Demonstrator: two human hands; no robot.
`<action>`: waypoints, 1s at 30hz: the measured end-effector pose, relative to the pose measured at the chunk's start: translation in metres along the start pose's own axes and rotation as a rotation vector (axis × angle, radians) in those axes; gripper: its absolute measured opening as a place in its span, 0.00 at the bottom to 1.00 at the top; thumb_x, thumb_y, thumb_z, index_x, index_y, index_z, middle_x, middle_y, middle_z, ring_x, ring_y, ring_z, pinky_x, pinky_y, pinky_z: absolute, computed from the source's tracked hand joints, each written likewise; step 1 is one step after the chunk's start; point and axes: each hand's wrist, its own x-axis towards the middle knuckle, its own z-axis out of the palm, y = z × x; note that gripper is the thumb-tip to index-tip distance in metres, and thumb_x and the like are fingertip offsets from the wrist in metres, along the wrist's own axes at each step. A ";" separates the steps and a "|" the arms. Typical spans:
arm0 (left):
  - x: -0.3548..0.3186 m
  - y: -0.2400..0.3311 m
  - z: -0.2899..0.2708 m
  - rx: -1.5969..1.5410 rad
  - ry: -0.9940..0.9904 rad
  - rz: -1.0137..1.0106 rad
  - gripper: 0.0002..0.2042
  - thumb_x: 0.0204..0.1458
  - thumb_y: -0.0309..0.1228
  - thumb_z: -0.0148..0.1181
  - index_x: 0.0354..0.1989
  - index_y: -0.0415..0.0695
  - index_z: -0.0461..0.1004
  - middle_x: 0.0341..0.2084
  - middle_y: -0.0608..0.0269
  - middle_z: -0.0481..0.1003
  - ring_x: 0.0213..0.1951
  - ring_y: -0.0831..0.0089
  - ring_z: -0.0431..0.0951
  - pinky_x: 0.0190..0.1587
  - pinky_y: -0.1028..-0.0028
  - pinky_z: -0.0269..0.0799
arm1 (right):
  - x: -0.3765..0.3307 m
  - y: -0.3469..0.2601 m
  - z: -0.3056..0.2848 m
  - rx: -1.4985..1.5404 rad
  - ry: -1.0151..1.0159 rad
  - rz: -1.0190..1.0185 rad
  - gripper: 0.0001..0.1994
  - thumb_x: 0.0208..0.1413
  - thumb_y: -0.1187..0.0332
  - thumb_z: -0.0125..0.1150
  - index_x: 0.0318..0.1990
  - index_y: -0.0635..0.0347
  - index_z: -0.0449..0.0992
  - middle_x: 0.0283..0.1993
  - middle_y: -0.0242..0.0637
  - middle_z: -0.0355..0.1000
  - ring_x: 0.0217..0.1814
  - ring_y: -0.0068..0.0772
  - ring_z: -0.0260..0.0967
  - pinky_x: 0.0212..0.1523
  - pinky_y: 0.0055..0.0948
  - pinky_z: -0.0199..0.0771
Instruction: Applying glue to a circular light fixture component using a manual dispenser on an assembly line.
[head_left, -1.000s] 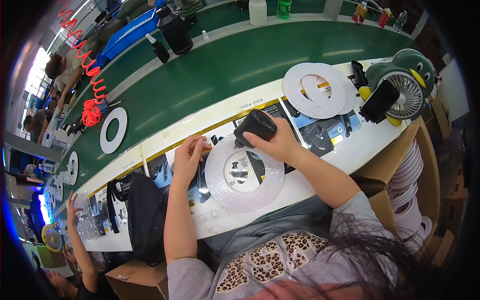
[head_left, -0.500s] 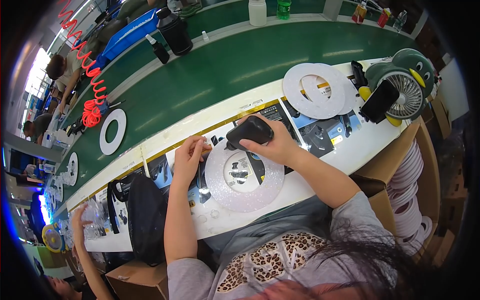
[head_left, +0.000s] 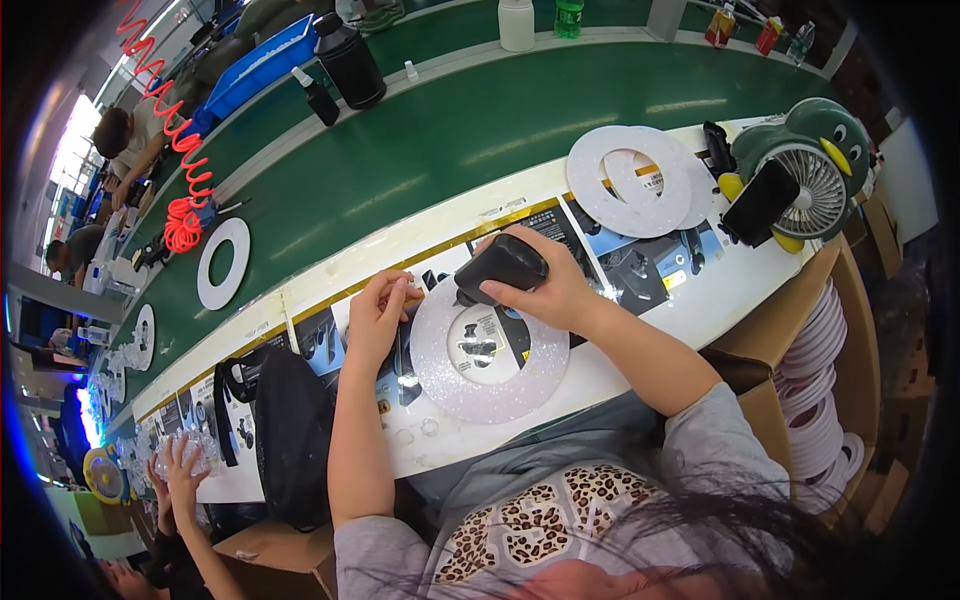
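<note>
A flat, glittery white ring point(head_left: 450, 385) lies on the bench in front of me, with printed pictures showing through its hole. My right hand point(head_left: 555, 285) is wrapped round a black bottle point(head_left: 505, 262), tilted with its narrow end down at the ring's upper left edge. Just left of the ring, my left hand point(head_left: 378, 312) is closed, thumb and fingertips pressed together. Whatever it pinches, if anything, is too small to make out. Two overlapping white rings point(head_left: 612, 205) lie farther right.
A fan point(head_left: 805, 190) with a phone point(head_left: 760, 202) before it stands at the right. Below it, a carton point(head_left: 775, 340) holds stacked rings. A black bag point(head_left: 290, 430) sits left. Beyond runs a green belt point(head_left: 400, 170) carrying a ring point(head_left: 223, 263). A co-worker's hands point(head_left: 180, 480) handle clear plastic.
The black bottle has shifted very slightly right along the ring's edge. The belt's ring has drifted a little left. The co-worker's hands have lowered onto the clear plastic. My left hand stays put.
</note>
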 end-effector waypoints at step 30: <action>0.000 -0.002 0.000 0.012 0.000 0.003 0.09 0.60 0.31 0.48 0.41 0.41 0.73 0.28 0.67 0.78 0.22 0.86 0.68 0.23 0.86 0.58 | 0.001 0.008 0.005 0.059 -0.026 0.003 0.16 0.50 0.61 0.65 0.41 0.62 0.73 0.29 0.39 0.73 0.29 0.29 0.70 0.32 0.25 0.69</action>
